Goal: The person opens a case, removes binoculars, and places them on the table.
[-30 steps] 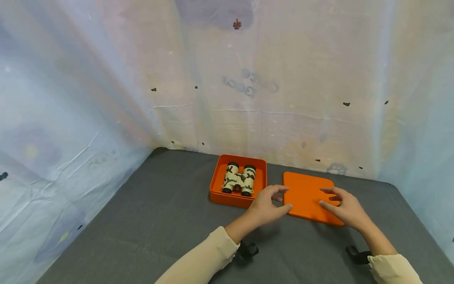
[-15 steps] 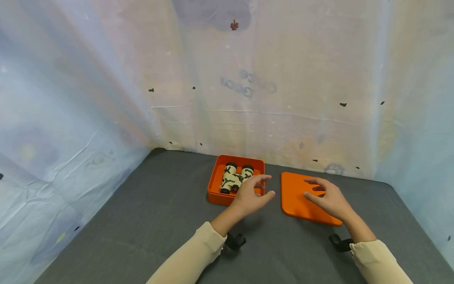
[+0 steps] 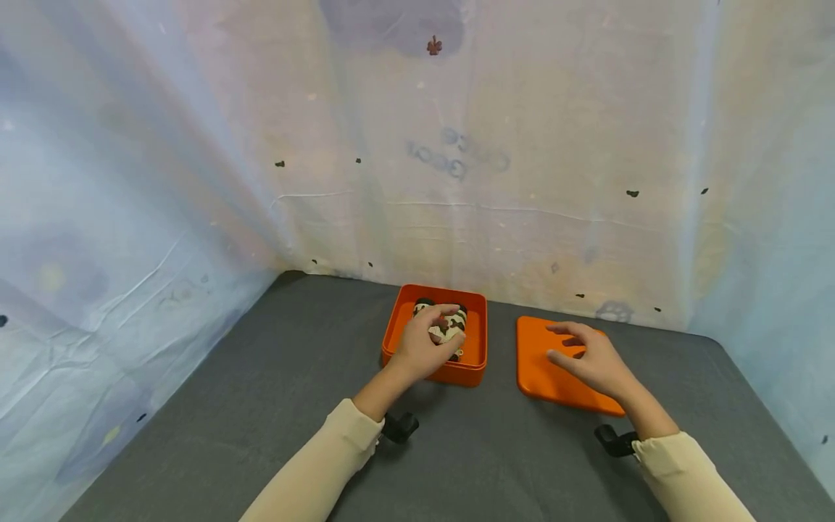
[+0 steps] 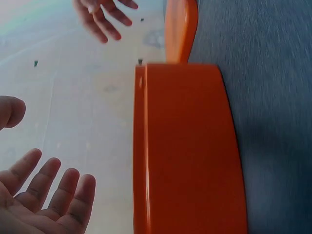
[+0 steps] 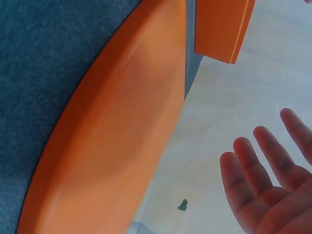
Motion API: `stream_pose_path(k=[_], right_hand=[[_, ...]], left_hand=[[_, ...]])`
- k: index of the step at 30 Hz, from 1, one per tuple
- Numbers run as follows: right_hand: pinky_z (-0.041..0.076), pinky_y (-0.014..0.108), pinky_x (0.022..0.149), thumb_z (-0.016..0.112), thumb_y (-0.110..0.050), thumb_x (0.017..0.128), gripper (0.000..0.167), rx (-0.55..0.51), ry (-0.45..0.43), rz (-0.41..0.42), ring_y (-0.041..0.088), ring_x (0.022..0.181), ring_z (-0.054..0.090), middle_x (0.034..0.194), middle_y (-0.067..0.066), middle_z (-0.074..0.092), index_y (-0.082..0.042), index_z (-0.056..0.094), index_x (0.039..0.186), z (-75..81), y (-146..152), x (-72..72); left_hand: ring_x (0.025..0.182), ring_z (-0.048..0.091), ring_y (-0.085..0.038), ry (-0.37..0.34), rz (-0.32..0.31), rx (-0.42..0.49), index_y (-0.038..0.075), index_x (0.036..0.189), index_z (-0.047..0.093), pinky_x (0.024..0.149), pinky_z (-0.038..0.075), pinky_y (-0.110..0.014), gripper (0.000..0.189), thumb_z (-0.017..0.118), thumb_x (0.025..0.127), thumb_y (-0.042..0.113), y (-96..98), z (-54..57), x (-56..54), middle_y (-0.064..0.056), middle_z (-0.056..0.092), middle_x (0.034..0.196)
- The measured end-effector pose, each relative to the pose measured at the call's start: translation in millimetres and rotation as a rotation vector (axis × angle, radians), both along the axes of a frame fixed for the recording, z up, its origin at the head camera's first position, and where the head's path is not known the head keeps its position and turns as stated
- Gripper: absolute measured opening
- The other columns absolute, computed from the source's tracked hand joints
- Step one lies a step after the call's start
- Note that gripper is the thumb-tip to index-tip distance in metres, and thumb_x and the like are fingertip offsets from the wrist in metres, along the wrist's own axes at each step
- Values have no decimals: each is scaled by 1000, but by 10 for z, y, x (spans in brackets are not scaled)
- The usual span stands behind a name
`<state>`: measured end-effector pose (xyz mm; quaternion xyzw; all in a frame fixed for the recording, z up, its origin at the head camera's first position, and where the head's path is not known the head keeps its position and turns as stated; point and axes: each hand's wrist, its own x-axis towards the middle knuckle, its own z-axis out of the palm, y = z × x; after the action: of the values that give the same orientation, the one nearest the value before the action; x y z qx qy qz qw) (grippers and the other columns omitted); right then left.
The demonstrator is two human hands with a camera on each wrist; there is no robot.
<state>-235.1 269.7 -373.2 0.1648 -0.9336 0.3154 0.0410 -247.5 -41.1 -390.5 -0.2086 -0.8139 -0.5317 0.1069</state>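
Pale printed sheeting (image 3: 541,130) backs a dark grey tabletop (image 3: 248,406). On my remote feed I see camouflage binoculars (image 3: 450,331) lying in the orange box (image 3: 462,375), partly covered by the left hand (image 3: 419,348), which hovers over it, grip relaxed, fingers spread. The right hand (image 3: 595,360) hovers above the orange lid (image 3: 536,362), right of the box, grip also loose. Wrist views show fingers apart from box and lid.

Both arms (image 3: 320,464) out in front! Left hand (image 3: 416,349), thumb (image 3: 451,346) parted from gently bent fingers (image 3: 438,312); right hand (image 3: 599,362) mirrors it, the two facing each other.
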Motion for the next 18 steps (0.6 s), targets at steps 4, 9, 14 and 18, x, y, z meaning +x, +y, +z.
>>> stream_pose_path(k=[4, 9, 14, 18], right_hand=[[49, 57, 89, 64, -32, 93, 51, 3, -9, 0, 42, 117, 54, 137, 20, 52, -8, 52, 136, 14, -22, -19], [49, 56, 89, 64, -31, 93, 51, 2, -17, 7, 41, 117, 54, 137, 19, 52, -9, 52, 136, 28, -61, -41], [50, 56, 87, 64, -30, 92, 51, 8, -4, 26, 42, 117, 54, 137, 20, 52, -7, 52, 136, 37, -121, -79], [49, 57, 89, 64, -31, 92, 50, 1, -1, 43, 41, 118, 54, 138, 18, 51, -9, 52, 136, 52, -173, -112]], left_hand=[[112, 59, -30, -8, 45, 7, 16, 129, 60, 82, 56, -42, 42, 69, 88, 22, -116, 17, -46, -7, 59, 127], [112, 59, -26, 8, 118, -15, 18, 129, 60, 83, 55, -42, 42, 69, 88, 25, -263, 18, -105, -6, 60, 127], [115, 57, -33, 5, 163, -2, 12, 130, 59, 86, 54, -43, 43, 68, 89, 24, -417, -24, -160, -9, 58, 128], [117, 56, -30, -10, 204, 16, 12, 130, 59, 89, 53, -42, 43, 68, 90, 25, -519, -75, -184, -7, 58, 129]])
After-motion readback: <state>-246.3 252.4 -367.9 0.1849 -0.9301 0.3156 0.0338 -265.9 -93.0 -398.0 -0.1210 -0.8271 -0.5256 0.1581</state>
